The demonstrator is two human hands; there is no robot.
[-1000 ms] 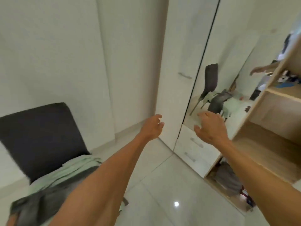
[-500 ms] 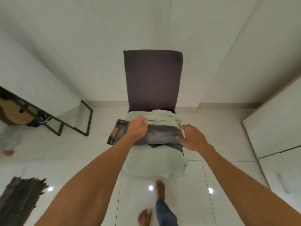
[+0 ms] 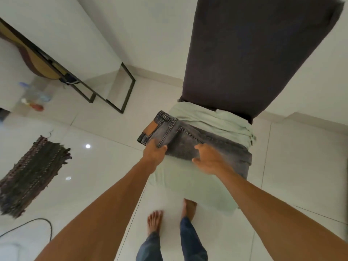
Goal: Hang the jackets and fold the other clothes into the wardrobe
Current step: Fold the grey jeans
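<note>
Folded grey jeans (image 3: 190, 140) with a tan waist patch lie across a pale green cloth (image 3: 190, 185) that covers the seat of a dark-backed chair (image 3: 254, 53). My left hand (image 3: 153, 154) grips the jeans at the waistband end, thumb on top. My right hand (image 3: 209, 160) rests on the near edge of the jeans with fingers spread, palm down. The wardrobe is out of view.
A dark woven mat (image 3: 32, 172) lies on the white tiled floor at left, with a black cable (image 3: 33, 223) near it. A black metal frame (image 3: 113, 87) stands against the left wall. My bare feet (image 3: 171, 215) stand just before the chair.
The view turned from the wardrobe to the chair. Both hands came down onto the jeans; my left hand slid to the waistband end and closed on it, and the view moved closer.
</note>
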